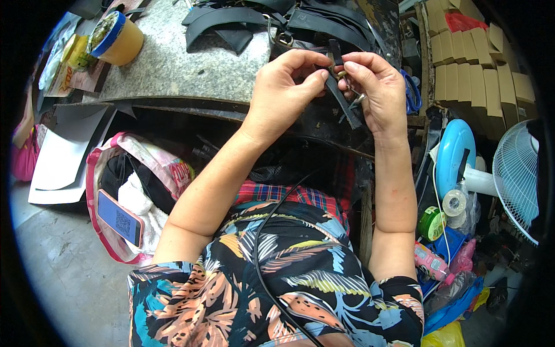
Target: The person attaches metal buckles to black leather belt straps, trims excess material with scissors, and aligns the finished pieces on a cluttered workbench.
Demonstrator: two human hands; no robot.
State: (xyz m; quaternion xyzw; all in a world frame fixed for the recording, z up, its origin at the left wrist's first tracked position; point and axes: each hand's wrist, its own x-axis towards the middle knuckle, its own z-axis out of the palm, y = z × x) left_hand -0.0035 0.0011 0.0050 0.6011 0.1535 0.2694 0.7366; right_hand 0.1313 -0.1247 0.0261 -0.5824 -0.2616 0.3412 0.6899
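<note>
Above the dark edge of the workbench, both hands meet at a narrow black strap. My left hand has thumb and forefinger closed at the strap's upper part. My right hand pinches the strap's other side, its fingers curled around small brass and silver metal fittings. The exact kind of these fittings is too small to tell. One end of the strap hangs down between the hands; a short black end stands up above the fingertips. Just beyond lie several wide black straps, with a metal ring among them.
A yellow tub with a blue rim stands on the speckled bench top. Blue-handled scissors are right of my right hand. Cardboard boxes and a fan are at the right. A bag holding a phone sits lower left.
</note>
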